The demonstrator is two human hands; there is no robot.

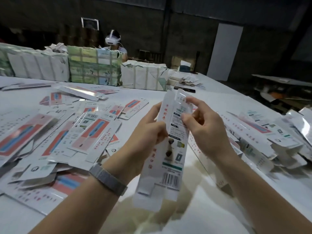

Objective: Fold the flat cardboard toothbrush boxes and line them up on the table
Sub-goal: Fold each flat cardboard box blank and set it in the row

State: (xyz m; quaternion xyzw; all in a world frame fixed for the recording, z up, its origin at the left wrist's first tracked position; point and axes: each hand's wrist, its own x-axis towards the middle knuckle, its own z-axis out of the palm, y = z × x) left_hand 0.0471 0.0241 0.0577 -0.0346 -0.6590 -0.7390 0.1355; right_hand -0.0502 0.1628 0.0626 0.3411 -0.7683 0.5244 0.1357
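— Two hands hold one toothbrush box [170, 146] up over the table [211, 191], am I right?

— Yes. It is long and white, half opened into a sleeve, and runs from near the wrists up and away between the hands. The left hand [148, 125] grips its left edge, fingers curled round the side. The right hand [200, 122] pinches the right edge nearer the far end, thumb and forefinger on the card, the other fingers loosely bent.

— Is the box touching the table?

— No, it hangs above it, its near end flap open at the bottom.

— Can you read anything on it?

— A column of red characters runs down the left panel, too blurred to read. The middle panel has small dark headings, a green bar and a barcode near the lower end. No brand name is legible.

— And around the hands?

— To the left lies a loose heap of flat boxes [67, 132], white with a red and blue strip and rows of red characters; one shows a barcode. To the right sits another pile of boxes [273, 137], several with clear windows. A metal watch band [108, 179] is on the left wrist.

— Farther off?

— Wrapped bundles [94, 68] stand along the far side of the table, and behind them a person wearing a white headset [112, 39] sits.
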